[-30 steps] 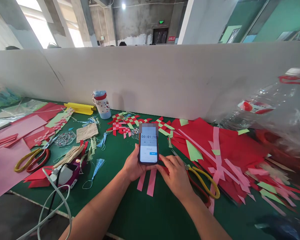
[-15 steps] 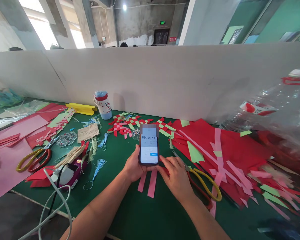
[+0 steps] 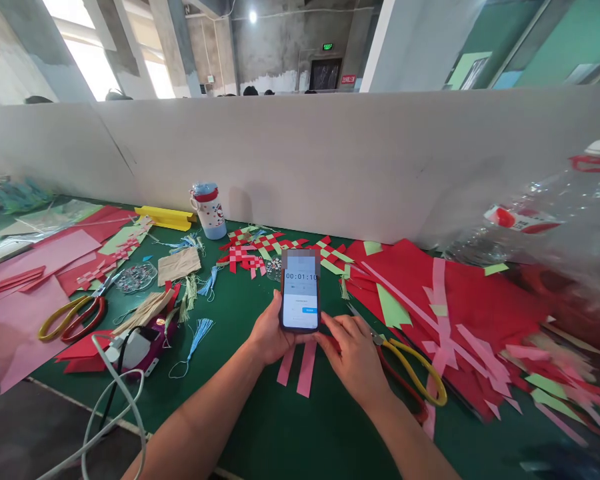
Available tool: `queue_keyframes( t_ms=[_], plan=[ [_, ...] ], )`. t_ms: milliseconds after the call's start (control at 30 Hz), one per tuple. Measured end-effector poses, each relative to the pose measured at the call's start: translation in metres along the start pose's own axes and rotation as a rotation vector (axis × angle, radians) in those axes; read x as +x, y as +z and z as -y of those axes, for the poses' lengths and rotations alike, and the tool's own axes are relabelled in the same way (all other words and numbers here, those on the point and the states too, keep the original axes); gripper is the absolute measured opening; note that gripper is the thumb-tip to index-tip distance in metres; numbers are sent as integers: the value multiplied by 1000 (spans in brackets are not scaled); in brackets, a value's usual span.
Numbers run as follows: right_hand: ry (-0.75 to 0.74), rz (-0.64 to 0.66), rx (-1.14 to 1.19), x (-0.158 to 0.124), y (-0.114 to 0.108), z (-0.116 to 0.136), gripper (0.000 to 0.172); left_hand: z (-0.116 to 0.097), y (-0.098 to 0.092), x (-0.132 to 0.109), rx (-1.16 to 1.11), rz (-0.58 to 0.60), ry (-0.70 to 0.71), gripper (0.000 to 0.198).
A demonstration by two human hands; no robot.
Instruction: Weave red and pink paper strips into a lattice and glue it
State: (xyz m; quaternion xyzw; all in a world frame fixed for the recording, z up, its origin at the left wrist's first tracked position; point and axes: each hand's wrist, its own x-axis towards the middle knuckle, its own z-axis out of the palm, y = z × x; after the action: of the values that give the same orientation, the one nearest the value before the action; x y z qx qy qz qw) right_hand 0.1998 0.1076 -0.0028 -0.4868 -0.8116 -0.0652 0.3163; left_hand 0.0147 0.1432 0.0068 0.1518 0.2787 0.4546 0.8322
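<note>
A smartphone (image 3: 301,293) stands upright over the green table with a lit screen reading 00:01:10; its top part is blurred. My left hand (image 3: 270,335) is closed around the phone's lower left side, thumb along the edge. My right hand (image 3: 347,343) has its thumb and forefinger at the phone's lower right corner, the other fingers curled. Two pink paper strips (image 3: 307,373) lie beneath, their upper ends hidden by the phone and my hands. Just right of my right hand are scissors (image 3: 405,363) with one yellow and one red handle.
Red sheets (image 3: 460,293) and paper scraps cover the right side, beside a large clear plastic bottle (image 3: 530,207). Woven red-green paper pieces (image 3: 265,243) lie behind the phone. Left are a cup (image 3: 209,210), more scissors (image 3: 75,317), tassels (image 3: 200,337) and a white cable (image 3: 93,427).
The whole view has shifted slightly, so things appear a little further right. Both hands keep their places at the phone, and its displayed time reads the same.
</note>
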Motion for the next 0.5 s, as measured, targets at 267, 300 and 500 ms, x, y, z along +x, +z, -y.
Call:
queue_keyframes(
  t_ms=[267,300,500],
  plan=[
    [10,17,20,0,1,-1,46,0,1,-1,-2,4,14,65],
    [10,15,20,-1,1,-2,45,0,1,-1,0,1,13,65],
    [43,-64,4,3,0,-3,55,1,1,-1,-13,9,22,62]
  ],
)
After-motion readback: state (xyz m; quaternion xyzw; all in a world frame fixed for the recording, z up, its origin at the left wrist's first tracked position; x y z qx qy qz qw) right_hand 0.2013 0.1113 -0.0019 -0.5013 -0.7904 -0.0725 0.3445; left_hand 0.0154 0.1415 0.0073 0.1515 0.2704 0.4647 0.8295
